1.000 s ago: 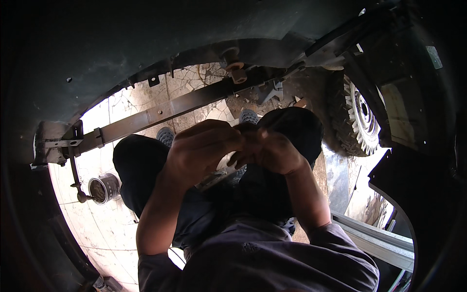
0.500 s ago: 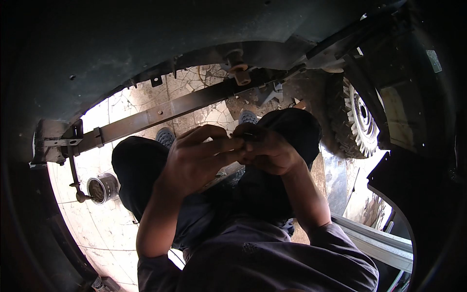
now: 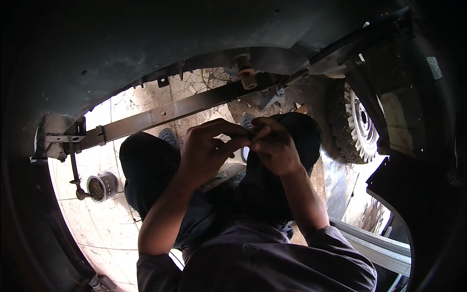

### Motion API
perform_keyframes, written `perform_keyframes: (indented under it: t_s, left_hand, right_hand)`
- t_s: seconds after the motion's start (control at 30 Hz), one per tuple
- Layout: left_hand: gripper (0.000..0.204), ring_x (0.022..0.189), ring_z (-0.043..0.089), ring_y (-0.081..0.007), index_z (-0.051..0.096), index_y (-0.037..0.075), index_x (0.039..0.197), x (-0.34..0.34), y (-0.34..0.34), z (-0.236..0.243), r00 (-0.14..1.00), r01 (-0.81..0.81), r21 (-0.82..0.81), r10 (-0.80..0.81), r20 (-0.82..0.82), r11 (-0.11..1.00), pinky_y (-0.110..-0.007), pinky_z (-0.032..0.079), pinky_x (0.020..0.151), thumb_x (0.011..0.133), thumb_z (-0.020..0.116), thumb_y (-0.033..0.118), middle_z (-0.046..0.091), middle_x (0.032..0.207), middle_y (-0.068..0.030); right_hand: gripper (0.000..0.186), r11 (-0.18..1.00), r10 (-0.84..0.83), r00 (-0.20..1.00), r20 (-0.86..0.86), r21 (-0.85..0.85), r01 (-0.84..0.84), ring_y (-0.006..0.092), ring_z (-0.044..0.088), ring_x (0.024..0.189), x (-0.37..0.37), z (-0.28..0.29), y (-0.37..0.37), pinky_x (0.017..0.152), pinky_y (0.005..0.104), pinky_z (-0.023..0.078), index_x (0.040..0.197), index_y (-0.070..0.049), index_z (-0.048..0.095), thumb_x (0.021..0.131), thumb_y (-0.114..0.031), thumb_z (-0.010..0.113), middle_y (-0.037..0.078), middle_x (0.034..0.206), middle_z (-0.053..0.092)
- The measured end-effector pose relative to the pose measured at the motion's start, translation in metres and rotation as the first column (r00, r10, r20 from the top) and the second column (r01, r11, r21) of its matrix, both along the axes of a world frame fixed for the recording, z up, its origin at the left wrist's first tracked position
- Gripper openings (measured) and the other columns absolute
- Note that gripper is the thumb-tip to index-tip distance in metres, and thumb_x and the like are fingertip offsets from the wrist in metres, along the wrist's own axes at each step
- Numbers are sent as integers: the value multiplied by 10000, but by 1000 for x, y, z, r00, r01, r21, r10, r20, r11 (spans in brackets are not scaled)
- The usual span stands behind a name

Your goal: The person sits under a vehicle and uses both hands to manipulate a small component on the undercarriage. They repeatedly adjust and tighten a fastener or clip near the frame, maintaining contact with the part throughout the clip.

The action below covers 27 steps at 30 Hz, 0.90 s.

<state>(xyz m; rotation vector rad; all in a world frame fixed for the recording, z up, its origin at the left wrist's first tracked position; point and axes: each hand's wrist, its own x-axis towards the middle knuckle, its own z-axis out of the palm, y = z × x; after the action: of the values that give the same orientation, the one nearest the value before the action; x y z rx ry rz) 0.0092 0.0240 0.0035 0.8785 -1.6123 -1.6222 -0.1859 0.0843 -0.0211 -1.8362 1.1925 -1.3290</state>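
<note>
Left hand (image 3: 202,152) and right hand (image 3: 278,152) meet at the fingertips between the knees (image 3: 302,132), fingers curled; can't tell if they're pinching anything. Metal bar (image 3: 190,105) spans beyond them.

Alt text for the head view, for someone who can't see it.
A person's left hand and right hand meet mid-view; anything pinched between is too dark to identify. A metal bar crosses beyond; a can sits left, a wheel right.
</note>
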Motion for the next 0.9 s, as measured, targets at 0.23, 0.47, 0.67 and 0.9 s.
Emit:
perform_keyframes:
  t_s: [0.23, 0.47, 0.67, 0.9]
  left_hand:
    - [201, 719, 688, -105, 717, 11, 959, -9, 0, 5, 999, 38, -160, -41, -19, 986, -225, 556, 564, 796, 788, 105, 717, 905, -71]
    - [156, 677, 681, -123, 706, -19, 931, -15, -1, 3, 993, 60, 64, -53, -110, 996, -225, 536, 540, 801, 765, 45, 711, 880, -91]
    - [132, 727, 687, -132, 734, 13, 906, -11, -3, 2, 999, 32, -91, -35, -32, 995, -261, 538, 635, 794, 767, 75, 714, 845, -83]
    - [132, 720, 685, -163, 763, 57, 892, -7, -4, -2, 998, 12, -279, -30, -62, 960, -275, 526, 656, 777, 781, 119, 712, 819, -73]
  right_hand:
    - [346, 863, -177, 483, 858, 371, -342, 175, 642, 856, -5, -5, 7, 813, 288, 487, 1056, 3, 632, 732, 104, 697, 71, 876, 669]
    - [439, 864, -187, 449, 874, 363, -349, 181, 648, 882, -9, -9, 7, 837, 311, 493, 1160, 4, 604, 741, 98, 694, 86, 906, 687]
    - [435, 838, -199, 549, 812, 432, -335, 172, 654, 901, -3, 4, 4, 839, 302, 504, 1172, 18, 626, 747, 74, 704, 89, 904, 700]
    - [118, 862, -137, 745, 653, 449, -235, 145, 656, 741, -10, -9, 14, 694, 268, 521, 858, 39, 710, 744, 69, 700, 104, 833, 706]
